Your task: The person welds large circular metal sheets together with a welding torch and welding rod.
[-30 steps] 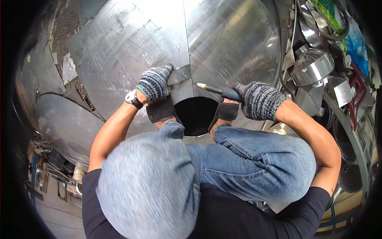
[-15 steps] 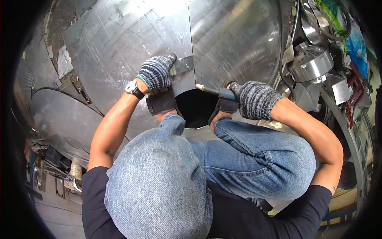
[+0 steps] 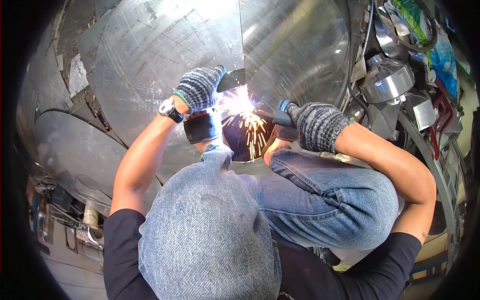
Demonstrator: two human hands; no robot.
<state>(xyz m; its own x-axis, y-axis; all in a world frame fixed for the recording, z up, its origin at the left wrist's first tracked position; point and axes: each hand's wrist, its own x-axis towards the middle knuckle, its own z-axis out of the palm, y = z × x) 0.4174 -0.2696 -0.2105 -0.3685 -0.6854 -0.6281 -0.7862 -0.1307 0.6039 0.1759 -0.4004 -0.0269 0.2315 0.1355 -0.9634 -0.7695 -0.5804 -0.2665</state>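
Note:
My left hand (image 3: 200, 89), in a striped knit glove, grips the end of a small flat metal strip (image 3: 232, 80) lying across the seam of a large round sheet-metal piece (image 3: 165, 55). Closed around a welding torch (image 3: 280, 118), my right hand (image 3: 320, 126) wears a matching glove. The torch tip points left at the seam, just above a dark round opening (image 3: 242, 142) in the sheet. Bright sparks (image 3: 241, 102) burst there and fall over the opening. Glare hides the exact weld spot. My feet stand on either side of the opening.
Another flat metal sheet (image 3: 70, 150) lies to the left. On the right are a shiny metal cylinder (image 3: 389, 82), a red clamp-like tool (image 3: 441, 112), metal offcuts and a blue plastic bag (image 3: 447, 62). A dark cable (image 3: 356, 97) runs along the sheet's right side.
An arc with flying sparks has started at the torch tip, lighting my left glove and shoe. The torch has moved slightly; my left hand stays on the strip.

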